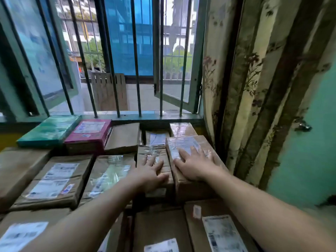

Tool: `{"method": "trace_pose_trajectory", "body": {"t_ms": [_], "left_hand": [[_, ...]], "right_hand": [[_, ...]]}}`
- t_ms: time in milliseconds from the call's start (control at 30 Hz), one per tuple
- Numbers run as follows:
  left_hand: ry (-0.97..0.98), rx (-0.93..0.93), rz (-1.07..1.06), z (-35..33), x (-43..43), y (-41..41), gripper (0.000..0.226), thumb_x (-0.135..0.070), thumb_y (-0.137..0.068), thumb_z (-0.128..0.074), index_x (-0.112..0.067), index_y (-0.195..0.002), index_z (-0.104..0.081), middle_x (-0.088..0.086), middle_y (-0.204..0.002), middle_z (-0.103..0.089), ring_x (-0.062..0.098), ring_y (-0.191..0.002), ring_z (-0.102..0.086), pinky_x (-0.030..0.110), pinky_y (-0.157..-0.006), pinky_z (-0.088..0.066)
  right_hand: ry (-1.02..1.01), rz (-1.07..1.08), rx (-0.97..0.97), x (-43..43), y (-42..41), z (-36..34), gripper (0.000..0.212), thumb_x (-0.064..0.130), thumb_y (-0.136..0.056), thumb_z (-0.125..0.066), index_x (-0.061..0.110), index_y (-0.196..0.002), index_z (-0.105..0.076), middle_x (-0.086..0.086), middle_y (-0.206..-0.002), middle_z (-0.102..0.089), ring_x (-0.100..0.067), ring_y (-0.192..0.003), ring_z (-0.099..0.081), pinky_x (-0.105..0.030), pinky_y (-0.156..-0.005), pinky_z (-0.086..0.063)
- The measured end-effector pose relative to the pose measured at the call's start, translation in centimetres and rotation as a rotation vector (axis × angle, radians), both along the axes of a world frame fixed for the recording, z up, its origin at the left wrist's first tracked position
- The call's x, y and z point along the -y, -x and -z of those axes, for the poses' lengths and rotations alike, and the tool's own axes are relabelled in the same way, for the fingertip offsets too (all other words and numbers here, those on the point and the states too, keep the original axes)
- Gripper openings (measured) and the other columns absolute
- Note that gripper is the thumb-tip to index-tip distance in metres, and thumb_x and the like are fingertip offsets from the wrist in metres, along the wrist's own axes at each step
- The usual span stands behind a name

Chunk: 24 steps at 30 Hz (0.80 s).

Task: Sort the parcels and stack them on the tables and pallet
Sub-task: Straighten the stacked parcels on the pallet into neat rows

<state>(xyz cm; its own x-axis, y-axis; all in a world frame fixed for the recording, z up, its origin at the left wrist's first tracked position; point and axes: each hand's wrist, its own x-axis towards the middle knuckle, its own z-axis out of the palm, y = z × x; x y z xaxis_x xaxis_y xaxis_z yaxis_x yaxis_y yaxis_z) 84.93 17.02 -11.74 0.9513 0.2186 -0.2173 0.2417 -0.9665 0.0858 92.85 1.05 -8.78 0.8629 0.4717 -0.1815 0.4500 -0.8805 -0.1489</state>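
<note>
Many brown cardboard parcels lie packed side by side below a barred window. My right hand (195,165) rests flat with spread fingers on top of a taped brown parcel (211,151) at the right end of the pile. My left hand (151,174) lies flat on a narrower brown parcel (151,151) just to its left. Both arms reach in from the bottom of the frame. A teal flat box (49,130) and a magenta box (89,133) sit at the back left. Labelled parcels (54,180) fill the left side.
Window bars (135,57) and a green sill (145,117) close off the far side. A flowered curtain (254,88) hangs at the right against a green wall (309,142). Larger labelled boxes (218,231) lie nearest me at the bottom.
</note>
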Motion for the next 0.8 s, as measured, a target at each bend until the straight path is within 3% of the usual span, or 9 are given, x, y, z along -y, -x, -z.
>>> {"method": "trace_pose_trajectory", "body": {"t_ms": [167,400,567,700,800], "left_hand": [[-0.042,-0.037,-0.058,-0.1,1.6,0.7,0.072,-0.068,-0.091,-0.022,-0.034,-0.151,-0.001,0.0,-0.16,0.011,0.025,-0.147,0.011,0.055,-0.115,0.005],[-0.047,-0.078,-0.048,-0.4,2.4,1.0,0.071,-0.064,-0.093,-0.017,-0.03,-0.151,0.006,-0.001,-0.159,0.013,0.024,-0.146,0.014,0.059,-0.113,0.009],[-0.035,-0.092,0.011,-0.5,2.4,0.5,0.071,-0.063,-0.094,-0.019,-0.03,-0.152,0.004,-0.002,-0.159,0.014,0.028,-0.146,0.012,0.064,-0.11,0.01],[-0.09,0.0,0.098,-1.8,0.8,-1.5,0.056,-0.056,-0.094,-0.031,-0.033,-0.144,-0.029,0.001,-0.156,-0.022,0.026,-0.142,-0.02,0.063,-0.109,-0.016],[0.047,0.159,-0.041,-3.1,-0.6,-4.3,0.051,-0.051,-0.096,-0.033,-0.031,-0.143,-0.034,0.002,-0.149,-0.035,0.023,-0.136,-0.033,0.049,-0.109,-0.026]], "right_hand": [[0.011,-0.096,-0.049,0.2,-2.7,-0.4,0.069,0.075,-0.091,-0.024,0.046,-0.153,-0.013,-0.005,-0.166,-0.002,-0.03,-0.152,0.004,-0.062,-0.117,0.005],[0.033,-0.108,-0.034,-0.5,-2.9,-0.4,0.07,0.075,-0.092,-0.024,0.047,-0.153,-0.005,-0.005,-0.166,0.004,-0.03,-0.152,0.007,-0.062,-0.116,0.008],[0.021,-0.063,-0.037,-1.4,-4.2,-1.0,0.075,0.077,-0.09,-0.025,0.041,-0.155,-0.01,-0.006,-0.166,-0.001,-0.03,-0.152,0.004,-0.059,-0.119,0.005],[0.001,-0.078,-0.046,-2.1,-5.5,-0.8,0.076,0.076,-0.09,-0.028,0.041,-0.155,-0.011,-0.004,-0.166,0.001,-0.029,-0.152,0.006,-0.059,-0.119,0.004],[-0.032,-0.057,-0.02,-2.7,-8.2,-0.9,0.076,0.073,-0.092,-0.03,0.036,-0.156,-0.015,-0.006,-0.166,-0.005,-0.029,-0.152,-0.001,-0.058,-0.119,-0.003]]}}
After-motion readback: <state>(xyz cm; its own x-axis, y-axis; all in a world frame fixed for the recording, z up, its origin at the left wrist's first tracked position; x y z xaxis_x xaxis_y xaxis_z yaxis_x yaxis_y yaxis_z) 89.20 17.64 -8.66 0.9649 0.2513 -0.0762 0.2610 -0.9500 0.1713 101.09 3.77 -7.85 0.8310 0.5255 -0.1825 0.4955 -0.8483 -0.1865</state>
